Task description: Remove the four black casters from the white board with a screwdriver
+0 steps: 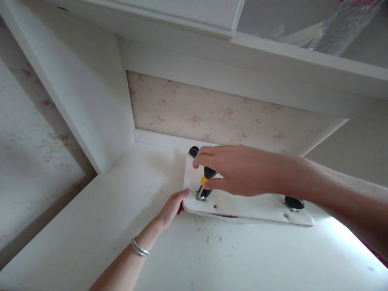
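A white board (pixel 248 204) with rounded corners lies on the white desk surface, its casters facing up. My left hand (pixel 174 206) grips the board's near left corner, thumb on top and fingers beneath. In my right hand (pixel 232 169) is a screwdriver (pixel 204 179) with a black and yellow handle. Its tip points down at the metal plate (pixel 200 196) of the near left caster, which the tool partly hides. Another black caster (pixel 194 151) shows at the far left corner, and a third caster (pixel 294 203) at the right end. A screw or hole (pixel 215 206) sits near the front edge.
Dark scuffs and specks mark the desk (pixel 151 258) in front of the board. A white upright panel (pixel 91 89) stands at left, and a shelf (pixel 273 76) overhangs the back. Clear plastic wrapping (pixel 342 30) lies on the shelf at upper right. Floral wallpaper (pixel 194 109) covers the back wall.
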`<state>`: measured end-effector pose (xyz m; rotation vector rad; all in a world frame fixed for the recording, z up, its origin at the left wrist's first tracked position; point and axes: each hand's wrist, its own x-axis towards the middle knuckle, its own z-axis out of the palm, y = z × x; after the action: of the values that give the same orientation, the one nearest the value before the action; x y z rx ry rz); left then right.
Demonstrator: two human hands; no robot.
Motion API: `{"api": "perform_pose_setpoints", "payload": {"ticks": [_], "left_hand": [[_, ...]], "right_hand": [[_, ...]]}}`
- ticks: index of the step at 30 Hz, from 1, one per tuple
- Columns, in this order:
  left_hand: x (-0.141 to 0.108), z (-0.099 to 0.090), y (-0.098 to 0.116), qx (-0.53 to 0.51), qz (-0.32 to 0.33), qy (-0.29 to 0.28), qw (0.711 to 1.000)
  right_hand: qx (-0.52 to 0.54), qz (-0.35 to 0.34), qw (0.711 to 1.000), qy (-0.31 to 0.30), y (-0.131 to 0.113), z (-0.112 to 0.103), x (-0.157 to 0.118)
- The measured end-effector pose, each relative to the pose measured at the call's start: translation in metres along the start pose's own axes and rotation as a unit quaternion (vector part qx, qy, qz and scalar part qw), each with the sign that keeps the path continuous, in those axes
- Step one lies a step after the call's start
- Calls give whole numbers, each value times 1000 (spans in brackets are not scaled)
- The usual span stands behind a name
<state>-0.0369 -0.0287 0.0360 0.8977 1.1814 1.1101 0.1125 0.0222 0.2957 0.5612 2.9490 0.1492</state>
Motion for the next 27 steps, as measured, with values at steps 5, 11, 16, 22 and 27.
{"api": "perform_pose_setpoints", "payload": {"ticks": [5,11,16,22,27], "left_hand": [[-1,0,0,-1,-1,-3,1000],[-1,-1,1,1,-2,-5,1000],[-1,-1,1,1,-4,-4,1000],[0,-1,-2,-3,2,-4,1000],[1,-2,-4,-3,1,-3,1000]], "right_hand": [[-50,70,996,-8,1,1,3],[22,-2,1000,-12,-1,-3,0],[-58,76,995,10,2,3,0],[51,-6,999,-15,0,-5,-3],[-36,95,995,10,5,0,-1]]}}
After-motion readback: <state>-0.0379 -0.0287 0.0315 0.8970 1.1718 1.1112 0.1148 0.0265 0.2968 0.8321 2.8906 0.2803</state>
